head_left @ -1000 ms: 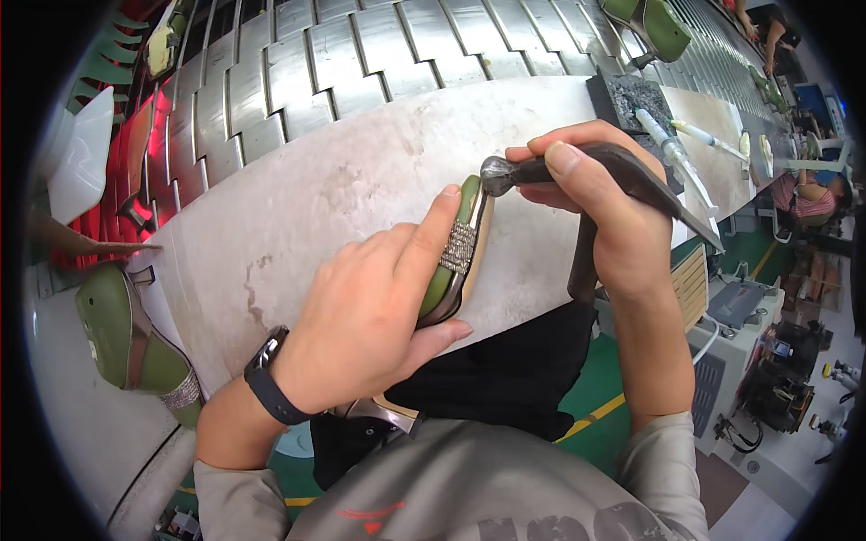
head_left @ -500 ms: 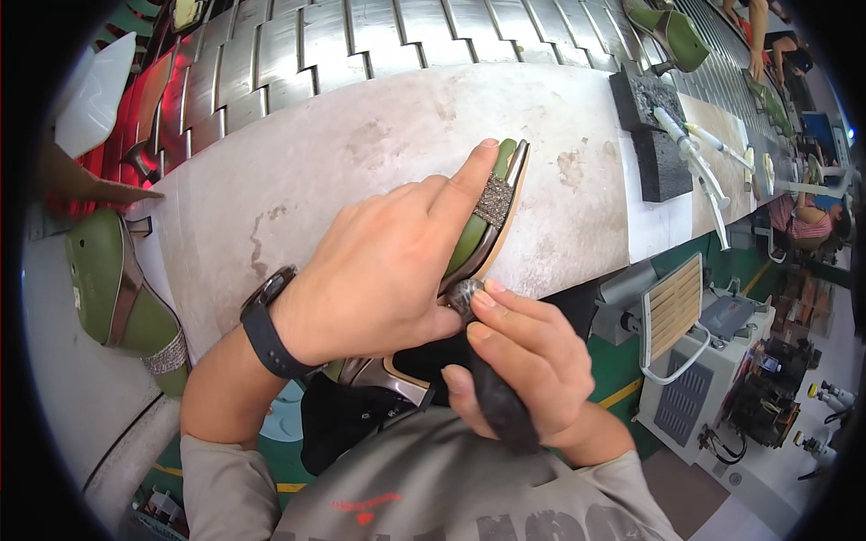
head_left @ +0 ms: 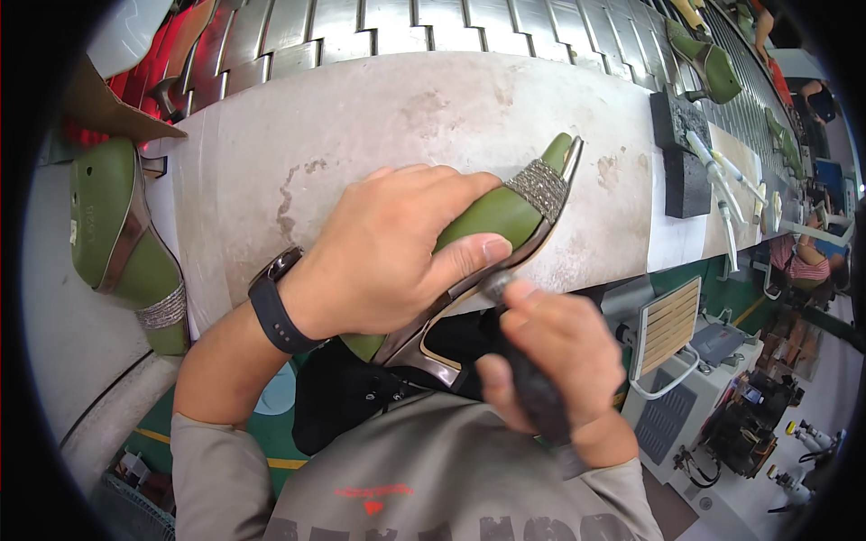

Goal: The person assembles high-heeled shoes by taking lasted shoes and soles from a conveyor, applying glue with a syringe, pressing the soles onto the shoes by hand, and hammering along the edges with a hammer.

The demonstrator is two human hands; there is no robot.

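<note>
The green shoe (head_left: 492, 216) was tilted, with its toe over the pale table (head_left: 361, 117) and its shiny heel (head_left: 440, 368) out past the edge, above the person's lap. A band of sparkly stones (head_left: 538, 191) went across it near the toe. The left hand (head_left: 392, 243) was wrapped tight over the middle of the shoe, with its thumb on the near side. The right hand (head_left: 566, 353) was curled around a dark hammer (head_left: 539, 397), and the metal end was right by the sole; it was too blurry to tell if they touched. The shoe looked light, smooth and a bit slippery, softer on top and stiff in the sole and heel. The plain green middle seemed the best place to hold it, since the stones might come loose and the shiny heel might get scratched. No writing could be made out on it. The other green shoe (head_left: 108, 243), at the far left, had faint marks on its side, and the gray shirt (head_left: 451, 451) had small red print and big dark letters. At the right, white tubes (head_left: 727, 215) leaned by a black block (head_left: 687, 185). Metal plates (head_left: 379, 20) ran along behind the table.
</note>
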